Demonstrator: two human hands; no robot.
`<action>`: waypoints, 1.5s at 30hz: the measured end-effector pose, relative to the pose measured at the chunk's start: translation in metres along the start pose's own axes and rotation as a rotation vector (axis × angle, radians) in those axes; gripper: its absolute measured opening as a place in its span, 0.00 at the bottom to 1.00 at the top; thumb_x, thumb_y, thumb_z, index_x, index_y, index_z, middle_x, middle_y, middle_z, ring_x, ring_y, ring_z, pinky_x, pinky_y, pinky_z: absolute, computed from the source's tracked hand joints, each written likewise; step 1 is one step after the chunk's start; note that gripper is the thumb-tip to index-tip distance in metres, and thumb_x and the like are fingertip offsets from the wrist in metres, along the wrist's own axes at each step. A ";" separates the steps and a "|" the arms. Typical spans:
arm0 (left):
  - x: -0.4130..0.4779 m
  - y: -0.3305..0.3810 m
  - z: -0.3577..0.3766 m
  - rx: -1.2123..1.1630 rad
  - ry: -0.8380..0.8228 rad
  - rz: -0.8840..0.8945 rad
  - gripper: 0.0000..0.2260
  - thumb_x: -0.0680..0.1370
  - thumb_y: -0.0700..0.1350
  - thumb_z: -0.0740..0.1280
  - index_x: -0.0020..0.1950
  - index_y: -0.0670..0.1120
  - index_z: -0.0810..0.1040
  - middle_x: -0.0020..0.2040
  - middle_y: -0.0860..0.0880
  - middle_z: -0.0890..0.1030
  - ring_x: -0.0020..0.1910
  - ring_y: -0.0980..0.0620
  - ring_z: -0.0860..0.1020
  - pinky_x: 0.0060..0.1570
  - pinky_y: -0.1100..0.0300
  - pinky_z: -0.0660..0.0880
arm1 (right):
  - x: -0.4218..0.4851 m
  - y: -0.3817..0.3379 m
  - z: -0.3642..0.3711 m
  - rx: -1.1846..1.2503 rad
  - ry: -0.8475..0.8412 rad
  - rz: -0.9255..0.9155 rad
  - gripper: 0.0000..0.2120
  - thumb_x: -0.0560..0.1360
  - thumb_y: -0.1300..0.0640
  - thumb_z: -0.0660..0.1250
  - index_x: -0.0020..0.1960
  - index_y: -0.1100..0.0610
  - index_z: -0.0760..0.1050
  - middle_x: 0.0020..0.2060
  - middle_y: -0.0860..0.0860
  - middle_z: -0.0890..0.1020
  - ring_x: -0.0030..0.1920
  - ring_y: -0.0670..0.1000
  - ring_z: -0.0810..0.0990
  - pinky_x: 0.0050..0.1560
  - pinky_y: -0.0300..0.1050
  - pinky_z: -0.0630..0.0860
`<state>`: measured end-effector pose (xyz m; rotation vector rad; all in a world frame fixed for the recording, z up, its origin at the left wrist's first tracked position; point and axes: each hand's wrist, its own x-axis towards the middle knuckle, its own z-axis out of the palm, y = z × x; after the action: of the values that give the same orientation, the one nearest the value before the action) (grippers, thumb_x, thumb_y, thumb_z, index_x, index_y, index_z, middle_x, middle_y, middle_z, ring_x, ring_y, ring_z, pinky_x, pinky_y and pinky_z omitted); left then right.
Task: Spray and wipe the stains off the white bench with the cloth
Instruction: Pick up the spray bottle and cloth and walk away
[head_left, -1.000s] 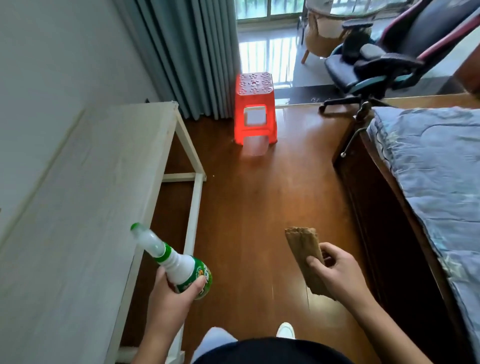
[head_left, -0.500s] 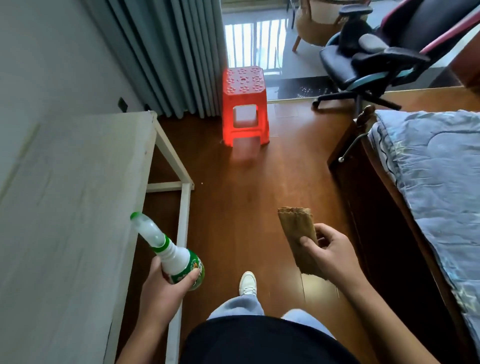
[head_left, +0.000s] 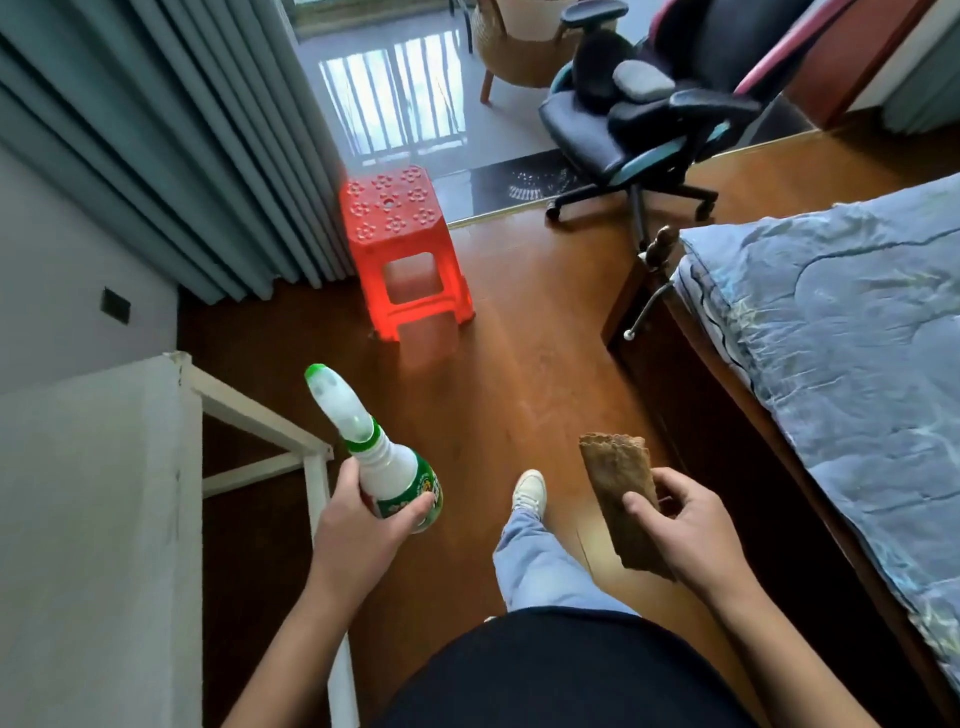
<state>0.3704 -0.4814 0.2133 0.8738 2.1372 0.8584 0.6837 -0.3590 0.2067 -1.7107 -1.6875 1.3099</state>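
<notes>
White tabletop (head_left: 93, 519) not yet sprayed or wiped.
It stands at lower left against the wall, dull, with faint grey smudges near its front edge. No wet patch shows, so spraying and wiping both seem left to do. Beside it, over the floor, the left hand (head_left: 358, 530) grips the green-capped spray bottle (head_left: 387, 467), nozzle tilted up. The right hand (head_left: 685, 530) pinches a folded brown cloth (head_left: 615, 483). A red stool (head_left: 402, 249) stands beyond.

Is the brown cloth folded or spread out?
Folded: the cloth stands as a narrow strip gripped by the right hand, none of it hanging loose.
</notes>
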 end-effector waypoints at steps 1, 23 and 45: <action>0.017 0.007 0.000 0.004 0.007 -0.004 0.32 0.69 0.49 0.82 0.68 0.51 0.73 0.60 0.52 0.81 0.59 0.51 0.81 0.56 0.60 0.79 | 0.021 -0.007 0.002 0.003 -0.006 -0.002 0.05 0.75 0.57 0.74 0.49 0.50 0.82 0.39 0.47 0.85 0.40 0.48 0.83 0.32 0.33 0.76; 0.386 0.120 -0.055 0.005 0.132 -0.151 0.26 0.68 0.52 0.82 0.62 0.53 0.75 0.52 0.56 0.83 0.54 0.49 0.82 0.55 0.48 0.78 | 0.406 -0.224 0.065 -0.022 -0.151 -0.147 0.03 0.74 0.55 0.73 0.47 0.47 0.81 0.37 0.45 0.84 0.38 0.47 0.83 0.37 0.51 0.83; 0.730 0.351 0.063 -0.006 -0.094 -0.018 0.28 0.69 0.51 0.82 0.63 0.62 0.73 0.54 0.61 0.81 0.55 0.63 0.78 0.53 0.57 0.76 | 0.733 -0.285 -0.036 0.025 -0.002 0.031 0.07 0.76 0.56 0.73 0.44 0.45 0.78 0.39 0.41 0.84 0.43 0.36 0.81 0.39 0.31 0.77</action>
<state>0.1286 0.2944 0.2074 0.8739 2.0570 0.7986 0.4315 0.3873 0.2125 -1.7288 -1.6451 1.3406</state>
